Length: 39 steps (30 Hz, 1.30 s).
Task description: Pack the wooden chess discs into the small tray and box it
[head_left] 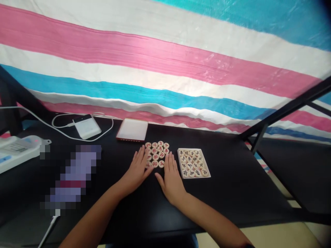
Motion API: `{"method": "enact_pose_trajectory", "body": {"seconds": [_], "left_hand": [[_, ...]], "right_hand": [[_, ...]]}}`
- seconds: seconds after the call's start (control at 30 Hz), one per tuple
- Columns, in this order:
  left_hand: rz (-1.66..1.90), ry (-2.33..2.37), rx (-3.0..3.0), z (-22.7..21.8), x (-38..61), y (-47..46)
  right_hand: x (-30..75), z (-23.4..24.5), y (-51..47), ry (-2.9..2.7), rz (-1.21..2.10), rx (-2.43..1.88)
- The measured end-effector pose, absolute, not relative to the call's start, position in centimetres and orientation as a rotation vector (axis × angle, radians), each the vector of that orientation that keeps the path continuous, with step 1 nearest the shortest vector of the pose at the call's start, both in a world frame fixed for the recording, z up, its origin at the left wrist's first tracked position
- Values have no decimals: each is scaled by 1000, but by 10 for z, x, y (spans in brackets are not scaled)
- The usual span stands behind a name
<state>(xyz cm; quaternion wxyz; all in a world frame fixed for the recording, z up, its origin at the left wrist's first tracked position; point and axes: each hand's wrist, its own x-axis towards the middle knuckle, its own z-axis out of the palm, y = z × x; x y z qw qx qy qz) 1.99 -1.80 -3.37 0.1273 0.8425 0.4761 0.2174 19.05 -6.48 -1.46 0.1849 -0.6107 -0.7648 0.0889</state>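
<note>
1. Xiangqi pieces (156,155) with red characters, round pale wooden discs, lie flat in a tight cluster on a black table (232,182), directly in front of the person.
2. Left hand (137,170) rests palm down on the table, with its fingers (141,155) spread and reaching the lower left edge of the cluster. They appear to touch the nearest discs without gripping them.
3. Right hand (172,182) also rests palm down, at the cluster's lower right edge. Its fingertips (168,161) sit just beside the nearest disc; whether they touch it is hard to say.
4. Both hands lie flat and apart, close together with a narrow gap between them, and neither closes around anything.
5. Xiangqi pieces with black characters (193,163) sit in neat rows on a pale square wooden tray (181,172), just right of the red-character cluster and near the right hand.
6. Behind the cluster lies a tablet (131,129) with a reddish-orange edge. Further left sits a white power bank (87,126), with a white cable (82,132) looping around it.
7. At the table's left side are a white power strip (15,151) and a purple object (73,175), pixelated beyond recognition.
8. A pink, white and blue striped tarpaulin (155,58) hangs behind the table, with a black metal frame (284,110) at the right.
</note>
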Motion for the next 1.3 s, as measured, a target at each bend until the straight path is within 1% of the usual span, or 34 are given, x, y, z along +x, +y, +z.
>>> {"method": "enact_pose_trajectory", "body": {"seconds": [0.27,0.47,0.6,0.73,0.93,1.13,1.3], "left_hand": [[528,1318,2512,-33,29,-21],[579,1326,2478,-19,25,-2],[496,1311,2530,-16,28,17],[487,1295,2569,-21,29,26],[501,1267,2544,-20,26,24],[527,1271,2452,-14,17,13],[460,1186,2468,-9,19,3]], "right_hand": [[193,-21,-64,-2081,383,-1609],[196,-9,-40,-2015,425,-1602],[195,1,-2,-2140,412,-1539],[194,1,16,-2269,409,-1512],[201,-4,9,-2295,400,-1434],[205,-5,-5,-2170,407,-1531],[201,-12,-9,-2207,404,-1604]]}}
